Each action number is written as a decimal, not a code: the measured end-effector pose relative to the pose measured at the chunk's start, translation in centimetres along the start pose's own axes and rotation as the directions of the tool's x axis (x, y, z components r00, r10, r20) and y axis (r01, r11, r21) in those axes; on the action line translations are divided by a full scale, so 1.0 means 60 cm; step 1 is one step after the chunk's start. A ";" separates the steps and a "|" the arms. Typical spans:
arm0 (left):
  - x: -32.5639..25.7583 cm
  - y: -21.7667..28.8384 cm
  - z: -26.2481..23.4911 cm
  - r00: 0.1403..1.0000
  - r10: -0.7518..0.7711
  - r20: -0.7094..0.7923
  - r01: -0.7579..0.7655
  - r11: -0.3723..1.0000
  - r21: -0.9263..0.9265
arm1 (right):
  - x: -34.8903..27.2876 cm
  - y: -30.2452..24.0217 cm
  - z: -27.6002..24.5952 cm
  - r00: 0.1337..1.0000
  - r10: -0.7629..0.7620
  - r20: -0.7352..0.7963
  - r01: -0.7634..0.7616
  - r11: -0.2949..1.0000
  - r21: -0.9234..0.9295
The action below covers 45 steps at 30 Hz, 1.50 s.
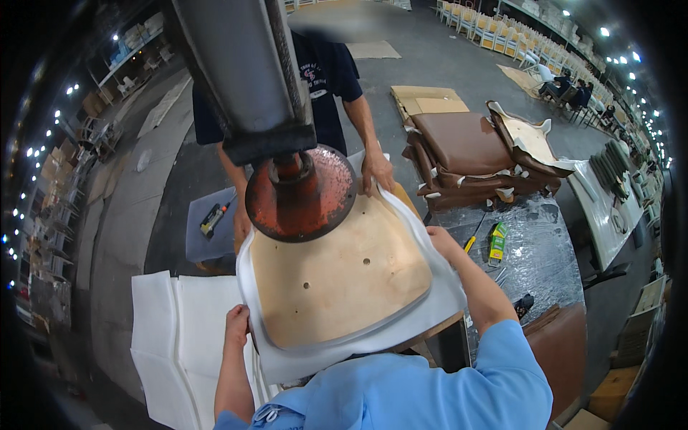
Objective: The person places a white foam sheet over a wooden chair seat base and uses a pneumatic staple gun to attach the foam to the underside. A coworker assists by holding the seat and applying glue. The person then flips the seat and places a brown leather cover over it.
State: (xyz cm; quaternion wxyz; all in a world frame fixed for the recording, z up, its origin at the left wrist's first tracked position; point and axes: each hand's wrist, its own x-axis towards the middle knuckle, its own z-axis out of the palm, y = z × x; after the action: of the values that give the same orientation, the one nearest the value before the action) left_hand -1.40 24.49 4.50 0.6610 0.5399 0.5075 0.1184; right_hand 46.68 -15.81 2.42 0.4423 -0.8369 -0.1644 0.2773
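Press column [240, 64] cut off above, co-worker's head [344, 20] blurred, board [344, 287] partly behind disc [326, 197]

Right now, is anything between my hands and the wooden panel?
Yes, the white padding: its margin shows between the wooden panel and both your left hand and your right hand. The red disc hides part of the panel's far side, but isn't between it and either hand.
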 end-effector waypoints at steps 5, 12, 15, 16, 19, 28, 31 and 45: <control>-0.002 -0.018 0.044 0.908 0.334 -0.253 -0.228 0.900 0.370 | -0.037 -0.044 0.079 0.947 -0.207 -0.245 0.070 0.879 -0.472; -0.013 -0.049 0.123 0.734 0.605 -0.310 -0.078 0.528 0.846 | -0.071 -0.049 0.101 0.888 -0.418 -0.190 0.185 0.704 -0.685; -0.003 -0.064 0.122 0.592 0.774 -0.225 -0.222 0.425 0.877 | -0.065 -0.036 0.101 0.843 -0.519 -0.143 0.270 0.637 -0.722; 0.003 -0.067 0.108 0.516 0.841 -0.162 -0.260 0.334 0.906 | -0.063 -0.040 0.107 0.837 -0.529 -0.138 0.286 0.639 -0.714; -0.003 -0.069 0.115 0.596 0.775 -0.212 -0.194 0.394 0.898 | -0.069 -0.050 0.114 0.855 -0.509 -0.104 0.282 0.622 -0.730; -0.018 -0.061 0.127 0.597 0.767 -0.236 -0.204 0.430 0.879 | -0.071 -0.062 0.094 0.896 -0.439 -0.071 0.265 0.655 -0.708; -0.021 -0.055 0.115 0.631 0.718 -0.293 -0.239 0.540 0.807 | -0.071 -0.051 0.069 0.958 -0.276 -0.075 0.185 0.799 -0.572; -0.053 0.006 0.021 0.987 -0.065 -0.149 0.058 0.997 -0.050 | -0.087 0.060 0.030 0.991 -0.125 -0.052 0.115 0.978 -0.175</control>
State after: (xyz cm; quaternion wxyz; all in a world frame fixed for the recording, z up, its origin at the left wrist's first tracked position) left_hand -1.75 21.63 6.40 0.6364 0.4982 0.5695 0.1498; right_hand 41.57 -19.35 0.26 0.3895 -0.8687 -0.2239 0.2086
